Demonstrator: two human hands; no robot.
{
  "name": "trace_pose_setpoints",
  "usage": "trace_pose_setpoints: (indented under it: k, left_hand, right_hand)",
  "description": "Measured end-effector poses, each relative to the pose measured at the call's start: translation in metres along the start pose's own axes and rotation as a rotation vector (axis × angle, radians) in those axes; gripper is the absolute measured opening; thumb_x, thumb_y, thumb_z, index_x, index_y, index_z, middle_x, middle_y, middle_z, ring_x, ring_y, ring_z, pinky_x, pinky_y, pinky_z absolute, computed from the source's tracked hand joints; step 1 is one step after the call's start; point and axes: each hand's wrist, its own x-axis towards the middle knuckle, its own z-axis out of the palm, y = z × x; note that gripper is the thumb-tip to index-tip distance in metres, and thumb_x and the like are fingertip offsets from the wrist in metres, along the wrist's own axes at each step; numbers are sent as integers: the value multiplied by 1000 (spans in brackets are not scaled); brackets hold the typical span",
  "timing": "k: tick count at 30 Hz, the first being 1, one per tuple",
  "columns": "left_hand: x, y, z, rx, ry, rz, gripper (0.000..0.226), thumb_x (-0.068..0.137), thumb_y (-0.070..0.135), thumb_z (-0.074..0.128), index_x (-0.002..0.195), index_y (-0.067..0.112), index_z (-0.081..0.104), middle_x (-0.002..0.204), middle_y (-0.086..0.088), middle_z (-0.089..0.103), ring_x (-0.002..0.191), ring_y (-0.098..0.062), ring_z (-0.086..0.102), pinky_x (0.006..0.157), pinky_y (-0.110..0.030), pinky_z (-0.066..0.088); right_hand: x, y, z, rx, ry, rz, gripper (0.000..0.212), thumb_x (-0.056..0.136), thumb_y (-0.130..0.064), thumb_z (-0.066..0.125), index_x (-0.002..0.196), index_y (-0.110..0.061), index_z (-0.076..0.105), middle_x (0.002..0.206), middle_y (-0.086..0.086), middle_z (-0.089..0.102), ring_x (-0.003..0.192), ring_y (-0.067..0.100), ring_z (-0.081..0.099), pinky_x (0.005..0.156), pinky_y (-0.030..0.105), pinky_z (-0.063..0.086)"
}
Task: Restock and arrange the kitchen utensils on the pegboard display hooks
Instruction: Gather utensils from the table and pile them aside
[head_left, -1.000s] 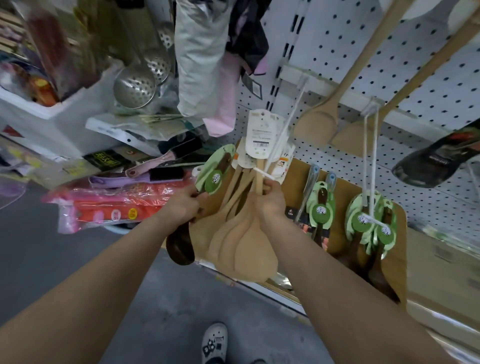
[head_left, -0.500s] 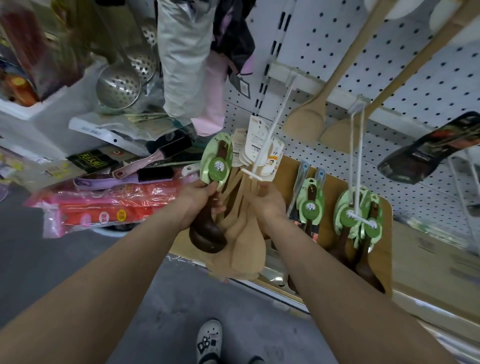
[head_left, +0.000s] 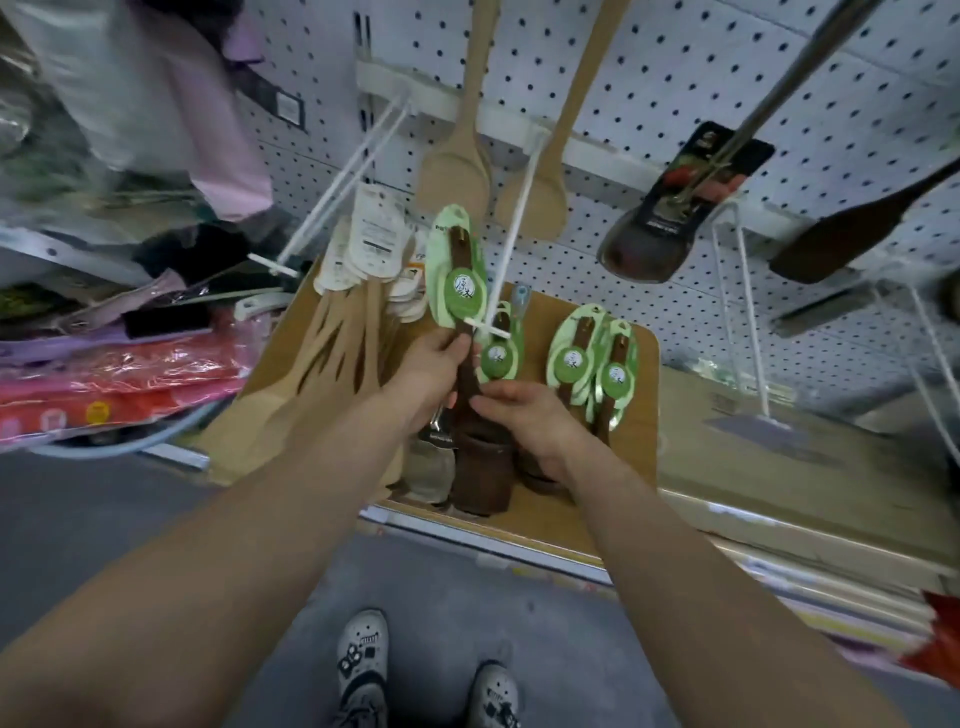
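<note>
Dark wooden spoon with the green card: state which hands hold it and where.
Dark wooden spoon: left hand grips the handle just under the green card; right hand pinches the handle lower, above the bowl.

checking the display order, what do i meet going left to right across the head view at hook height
red plastic packs → pale wooden spatulas → green-carded dark spoon gripped by the left hand → pair of green-carded spoons → black-carded ladle → dark spatula

Dark spatula (head_left: 461, 260): green card, upright, blade down, at the hook tip.
White hook (head_left: 511, 228): juts from the pegboard.
Pale wooden spatulas (head_left: 332, 358): hang bunched, just left.
</note>
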Motion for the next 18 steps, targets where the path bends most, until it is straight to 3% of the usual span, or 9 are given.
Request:
trace_pose_setpoints:
  k: [2, 3, 4, 6, 8, 10, 14, 18]
  left_hand:
    - [-4, -18, 28, 180, -79, -13, 23, 101, 15, 46, 117, 6, 60, 87, -9, 63, 62, -17, 58, 54, -23, 47]
    - [-6, -27, 41, 289, -109, -1, 25, 100, 14, 48, 121, 7, 58, 96, -12, 65, 70, -17, 63, 64, -26, 53]
    - [-9, -35, 52, 441, -126, 25, 31, 98, 15, 50, 128, 8, 56, 111, -14, 65, 86, -19, 66, 81, -32, 55]
    - [-17, -49, 72, 782, -156, 82, 42, 97, 19, 53, 138, 12, 50, 135, -12, 56, 119, -26, 56, 105, -35, 42]
    - [-20, -61, 90, 924, -197, 124, 45, 97, 20, 54, 140, 12, 46, 140, -14, 51, 129, -29, 47, 107, -32, 38]
    - [-20, -70, 104, 1010, -213, 159, 44, 95, 19, 56, 138, 10, 48, 138, -18, 50, 128, -32, 46, 104, -32, 38]
    - [-10, -85, 124, 1176, -195, 158, 47, 94, 20, 56, 139, 12, 43, 131, -20, 53, 124, -36, 47, 106, -41, 36]
    - [-1, -91, 135, 1228, -186, 132, 51, 93, 19, 57, 139, 13, 36, 119, -19, 61, 118, -38, 53, 110, -54, 28]
  right_hand:
    - [-10, 15, -36, 24, 102, 26, 35, 90, -4, 67, 124, 2, 61, 116, 15, 67, 92, 18, 62, 79, 21, 52]
    - [-14, 23, -55, 17, 168, 37, 35, 90, -3, 67, 124, 0, 61, 117, 12, 67, 94, 18, 61, 79, 21, 52]
    - [-17, 30, -74, 2, 238, 44, 34, 90, 0, 66, 123, -2, 62, 114, 9, 66, 95, 18, 60, 76, 20, 52]
    - [-19, 46, -112, -88, 371, 69, 34, 88, 4, 66, 120, -5, 64, 106, 8, 67, 93, 21, 62, 78, 24, 54]
    - [-17, 63, -144, -149, 452, 109, 35, 83, 8, 63, 116, -4, 68, 102, 14, 69, 89, 25, 64, 87, 37, 56]
    - [-15, 80, -166, -151, 501, 153, 39, 81, 10, 62, 115, -6, 69, 103, 14, 70, 90, 26, 65, 91, 42, 55]
    - [-3, 112, -190, -118, 519, 248, 44, 79, 6, 68, 121, -7, 65, 115, 18, 68, 106, 32, 66, 97, 44, 53]
    - [6, 130, -198, -61, 516, 278, 42, 80, 5, 67, 118, -12, 67, 111, 19, 70, 103, 33, 67, 94, 44, 54]
